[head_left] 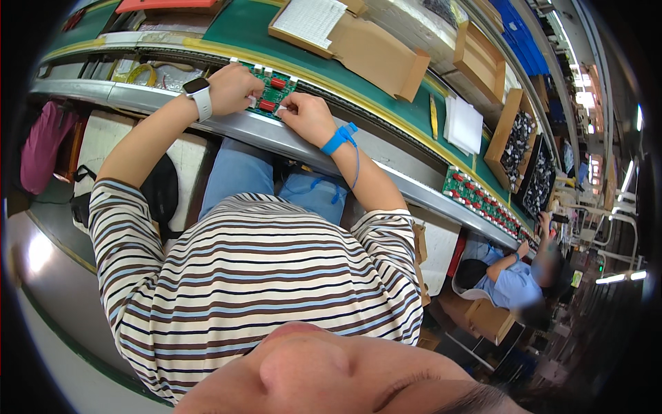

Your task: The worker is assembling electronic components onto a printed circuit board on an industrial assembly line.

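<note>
"Circuit board (273,94), green with red parts: where is it?"

"Near the front edge of the counter (234,33), between the person's two hands."

"What is the left hand (233,90) doing, the one with the white watch (201,100)?"

"Its fingers are curled at the board's left side. I can't tell whether they grip anything."

"And the right hand (308,117), with the blue wristband (338,139)?"

"Thumb and fingertips are drawn close together at the board's right side. What they pinch, if anything, is too small to tell."

"What lies beyond?"

"An open cardboard box (379,58) toward the counter's far edge, with white sheets (463,124) to its right."

"And farther right?"

"A row of similar boards (476,196) along that same front edge; a co-worker in blue (514,286) sits past them."
</note>
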`<state>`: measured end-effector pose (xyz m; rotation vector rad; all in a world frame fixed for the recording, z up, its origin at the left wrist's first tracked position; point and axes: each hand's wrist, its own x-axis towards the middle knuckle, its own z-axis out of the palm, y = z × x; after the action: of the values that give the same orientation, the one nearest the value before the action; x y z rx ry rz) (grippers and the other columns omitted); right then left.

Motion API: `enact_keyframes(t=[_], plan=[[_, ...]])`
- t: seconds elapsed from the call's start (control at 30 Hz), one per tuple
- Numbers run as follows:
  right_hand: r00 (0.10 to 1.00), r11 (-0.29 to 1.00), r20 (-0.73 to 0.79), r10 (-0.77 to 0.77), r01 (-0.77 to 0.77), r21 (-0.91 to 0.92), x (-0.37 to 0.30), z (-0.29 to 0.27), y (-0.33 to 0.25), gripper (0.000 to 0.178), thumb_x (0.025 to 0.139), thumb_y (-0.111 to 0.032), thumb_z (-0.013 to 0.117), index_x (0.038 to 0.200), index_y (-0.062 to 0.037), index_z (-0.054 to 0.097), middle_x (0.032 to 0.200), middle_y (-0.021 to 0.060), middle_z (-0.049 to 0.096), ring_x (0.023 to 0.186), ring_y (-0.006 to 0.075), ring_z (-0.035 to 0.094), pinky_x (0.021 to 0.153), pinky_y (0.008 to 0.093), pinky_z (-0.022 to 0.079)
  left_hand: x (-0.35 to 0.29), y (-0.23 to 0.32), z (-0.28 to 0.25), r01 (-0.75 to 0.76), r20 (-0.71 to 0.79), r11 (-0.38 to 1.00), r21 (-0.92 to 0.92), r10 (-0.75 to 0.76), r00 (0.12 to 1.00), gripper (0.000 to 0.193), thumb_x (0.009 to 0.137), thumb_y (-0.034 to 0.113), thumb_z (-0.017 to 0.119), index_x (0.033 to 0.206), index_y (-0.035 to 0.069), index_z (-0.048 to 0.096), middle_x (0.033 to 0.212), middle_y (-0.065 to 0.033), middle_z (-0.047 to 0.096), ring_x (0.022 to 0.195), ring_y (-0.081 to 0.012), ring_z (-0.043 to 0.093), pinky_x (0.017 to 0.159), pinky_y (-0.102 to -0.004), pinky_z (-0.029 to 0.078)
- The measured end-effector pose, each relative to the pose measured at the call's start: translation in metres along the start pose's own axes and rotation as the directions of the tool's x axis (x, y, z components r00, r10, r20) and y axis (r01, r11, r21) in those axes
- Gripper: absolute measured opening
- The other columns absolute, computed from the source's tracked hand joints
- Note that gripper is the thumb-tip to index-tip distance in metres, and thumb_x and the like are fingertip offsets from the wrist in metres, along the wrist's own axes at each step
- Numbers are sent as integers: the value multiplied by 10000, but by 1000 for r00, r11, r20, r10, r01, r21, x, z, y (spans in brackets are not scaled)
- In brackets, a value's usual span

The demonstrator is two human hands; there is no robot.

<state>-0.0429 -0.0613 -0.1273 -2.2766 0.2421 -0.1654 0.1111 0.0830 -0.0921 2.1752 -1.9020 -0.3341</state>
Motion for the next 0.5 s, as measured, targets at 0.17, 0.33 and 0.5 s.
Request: enact_keyframes(t=[0.17, 0.33, 0.5], plan=[[991, 987, -4, -130, 129, -96, -3, 3, -4, 180, 719, -181, 636, 813, -28, 614, 758, 122, 599, 688, 264, 595, 619, 351, 480, 3, -6, 4, 39, -4, 998, -44, -39, 999, 92, 616, 33, 596, 701, 70, 593, 706, -52, 603, 759, -235, 559, 746, -341, 419], [995, 991, 25, -95, 97, -97, -2, 2, -3, 184, 720, -193, 645, 814, -37, 619, 772, 126, 604, 680, 256, 600, 626, 341, 484, 4, -13, 11, -22, -41, 999, -38, 20, 999, 73, 633, 46, 590, 696, 79, 603, 662, -69, 605, 700, -255, 585, 681, -356, 444], [995, 990, 29, -95, 98, -100, -2, 1, -5, 177, 716, -178, 652, 808, -30, 625, 764, 124, 602, 665, 241, 600, 623, 329, 486, 5, -8, 6, -33, 21, 999, 0, 33, 999, 70, 649, 45, 578, 698, 84, 608, 679, -58, 607, 735, -249, 561, 734, -358, 420]])
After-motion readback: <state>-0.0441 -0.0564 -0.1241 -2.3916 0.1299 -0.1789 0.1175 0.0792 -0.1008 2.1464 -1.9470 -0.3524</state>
